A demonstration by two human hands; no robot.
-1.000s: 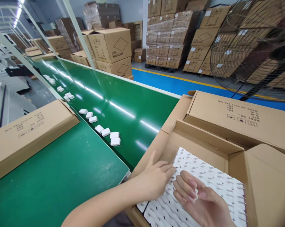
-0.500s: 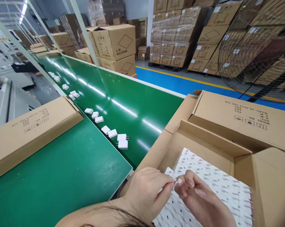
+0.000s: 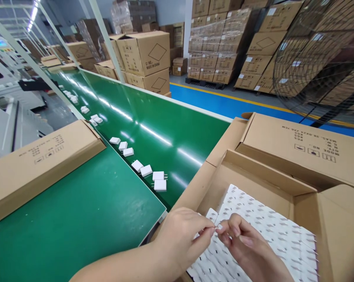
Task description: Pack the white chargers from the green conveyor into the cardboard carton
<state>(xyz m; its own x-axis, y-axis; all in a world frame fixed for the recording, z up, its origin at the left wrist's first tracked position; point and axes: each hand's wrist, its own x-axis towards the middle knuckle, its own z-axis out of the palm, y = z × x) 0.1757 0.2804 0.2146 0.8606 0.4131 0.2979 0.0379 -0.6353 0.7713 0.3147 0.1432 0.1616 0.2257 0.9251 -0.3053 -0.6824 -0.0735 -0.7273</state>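
Observation:
Both hands meet over an open cardboard carton (image 3: 254, 172) at the lower right. My left hand (image 3: 181, 237) is closed in a pinch, fingertips touching a small white piece at the carton's near corner. My right hand (image 3: 247, 250) is also pinched, its fingertips meeting the left ones on the same small white piece (image 3: 218, 226). Beneath them lie rows of white plug adapters (image 3: 270, 235) packed flat in the carton; one adapter (image 3: 212, 214) sits slightly raised just above the fingertips.
A green conveyor belt (image 3: 153, 129) carries loose white adapters (image 3: 159, 181) in a line toward me. A flat cardboard box (image 3: 42, 164) lies on the green table at left. Stacked cartons (image 3: 144, 58) stand beyond; a large fan (image 3: 320, 58) is at the right.
My left hand went from lying flat on the packed adapters to a pinch meeting the right fingertips. The loose adapters on the belt have drifted nearer.

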